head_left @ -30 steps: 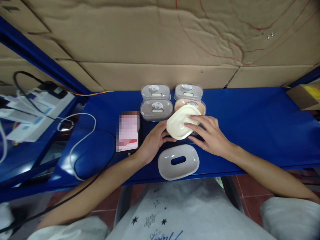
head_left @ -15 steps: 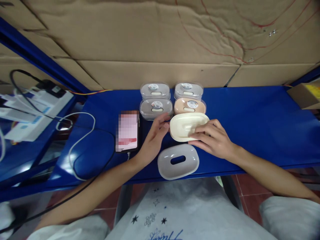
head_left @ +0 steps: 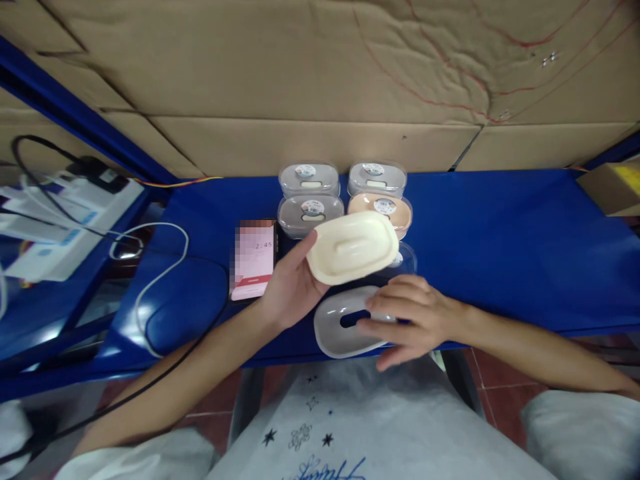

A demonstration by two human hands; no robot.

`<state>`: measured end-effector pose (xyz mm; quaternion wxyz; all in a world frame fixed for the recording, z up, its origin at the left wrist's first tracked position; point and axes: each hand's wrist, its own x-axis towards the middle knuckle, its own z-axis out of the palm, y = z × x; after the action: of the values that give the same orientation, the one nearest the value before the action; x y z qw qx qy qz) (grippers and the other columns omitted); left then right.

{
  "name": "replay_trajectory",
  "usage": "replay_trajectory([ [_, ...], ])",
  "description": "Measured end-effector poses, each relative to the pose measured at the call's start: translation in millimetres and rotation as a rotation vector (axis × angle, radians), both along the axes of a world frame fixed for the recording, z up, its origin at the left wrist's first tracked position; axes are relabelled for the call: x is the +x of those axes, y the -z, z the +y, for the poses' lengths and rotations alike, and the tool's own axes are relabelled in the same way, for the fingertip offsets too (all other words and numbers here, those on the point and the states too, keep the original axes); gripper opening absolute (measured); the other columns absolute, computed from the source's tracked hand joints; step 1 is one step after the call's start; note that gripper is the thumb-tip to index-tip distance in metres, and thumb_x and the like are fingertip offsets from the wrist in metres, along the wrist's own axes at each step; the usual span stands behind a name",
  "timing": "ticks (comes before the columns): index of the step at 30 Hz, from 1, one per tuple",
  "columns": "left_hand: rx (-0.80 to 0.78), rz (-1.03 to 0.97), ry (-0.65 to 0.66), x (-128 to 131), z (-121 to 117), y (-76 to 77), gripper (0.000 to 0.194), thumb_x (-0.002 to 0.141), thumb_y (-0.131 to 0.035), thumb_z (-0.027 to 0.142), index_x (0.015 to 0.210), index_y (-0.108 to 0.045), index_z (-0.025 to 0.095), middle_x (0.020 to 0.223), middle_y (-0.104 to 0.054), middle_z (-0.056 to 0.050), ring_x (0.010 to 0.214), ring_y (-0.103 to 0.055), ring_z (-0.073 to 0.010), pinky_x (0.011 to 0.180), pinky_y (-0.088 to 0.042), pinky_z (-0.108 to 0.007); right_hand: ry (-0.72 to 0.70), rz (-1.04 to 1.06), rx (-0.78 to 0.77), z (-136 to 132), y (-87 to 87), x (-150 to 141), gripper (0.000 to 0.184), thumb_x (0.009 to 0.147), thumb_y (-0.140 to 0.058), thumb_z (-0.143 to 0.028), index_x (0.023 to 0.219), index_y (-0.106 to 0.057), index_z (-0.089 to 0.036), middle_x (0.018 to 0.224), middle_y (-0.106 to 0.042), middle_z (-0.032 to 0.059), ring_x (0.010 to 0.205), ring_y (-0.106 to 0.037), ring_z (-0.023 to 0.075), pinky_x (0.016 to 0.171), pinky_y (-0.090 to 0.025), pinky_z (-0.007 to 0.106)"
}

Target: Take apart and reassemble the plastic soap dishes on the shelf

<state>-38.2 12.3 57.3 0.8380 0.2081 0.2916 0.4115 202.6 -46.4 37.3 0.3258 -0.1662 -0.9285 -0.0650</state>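
Observation:
My left hand holds a cream oval dish lifted above the blue table, fingers under its left end. My right hand lies over the right side of a grey oval tray with a slot near the table's front edge, fingers curled on it. A clear lid lies on the table just behind my right hand. Behind the dish stand several boxed soap dishes: two grey ones on the left, a grey one and a peach one on the right.
A phone lies left of my left hand, with a dark cable running off the front edge. A white cable loops at the left. Cardboard sheets form the back wall. A cardboard box sits at the far right.
My left hand took the cream dish and lifted it up and left. My right hand let go of it and came down onto the grey slotted tray. A clear lid now shows.

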Motion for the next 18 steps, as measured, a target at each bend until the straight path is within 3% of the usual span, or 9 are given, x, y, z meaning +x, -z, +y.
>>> replay_trajectory([
  [3,-0.002,0.046,-0.171,0,6,-6.2,0.033,0.111,-0.050,0.032,0.131,-0.073,0.018,0.119,-0.084,-0.003,0.120,-0.076,-0.0221,0.095,-0.065,-0.030,-0.034,-0.218,-0.104,-5,5.6,-5,0.068,0.098,-0.063,-0.069,0.146,-0.064,-0.021,0.148,-0.066,0.0127,0.146,-0.051,0.0292,0.119,-0.042,0.045],
  [6,0.015,0.055,-0.193,0,8,-8.2,0.039,0.113,-0.045,0.030,0.145,-0.064,0.020,0.126,-0.082,-0.005,0.124,-0.074,-0.0251,0.097,-0.067,-0.038,0.031,-0.358,-0.214,-2,12.2,-6,0.069,0.098,-0.064,-0.064,0.152,-0.057,-0.021,0.161,-0.055,0.0145,0.148,-0.048,0.0327,0.122,-0.039,0.052],
  [9,0.053,0.046,-0.129,1,5,-6.9,0.043,0.112,-0.046,0.032,0.151,-0.060,0.020,0.134,-0.078,-0.008,0.130,-0.071,-0.0299,0.099,-0.067,-0.047,-0.010,-0.319,-0.214,1,12.4,-3,0.064,0.096,-0.069,-0.057,0.146,-0.062,-0.017,0.155,-0.060,0.0163,0.145,-0.050,0.0349,0.113,-0.047,0.052],
  [13,0.057,0.087,-0.018,1,1,-1.7,0.045,0.108,-0.054,0.042,0.141,-0.068,0.016,0.134,-0.078,-0.011,0.129,-0.071,-0.0343,0.100,-0.065,-0.046,-0.078,-0.138,-0.108,1,-0.8,8,0.066,0.094,-0.072,-0.057,0.145,-0.063,-0.018,0.148,-0.065,0.0145,0.149,-0.045,0.0372,0.115,-0.046,0.056],
  [18,0.062,0.143,0.159,2,-3,10.5,0.051,0.101,-0.064,0.058,0.131,-0.076,0.018,0.122,-0.082,-0.009,0.123,-0.074,-0.0344,0.100,-0.062,-0.041,0.159,-0.013,-0.116,12,-13.4,29,0.072,0.091,-0.076,-0.052,0.157,-0.051,-0.035,0.152,-0.061,0.0075,0.146,-0.051,0.0372,0.116,-0.044,0.062],
])
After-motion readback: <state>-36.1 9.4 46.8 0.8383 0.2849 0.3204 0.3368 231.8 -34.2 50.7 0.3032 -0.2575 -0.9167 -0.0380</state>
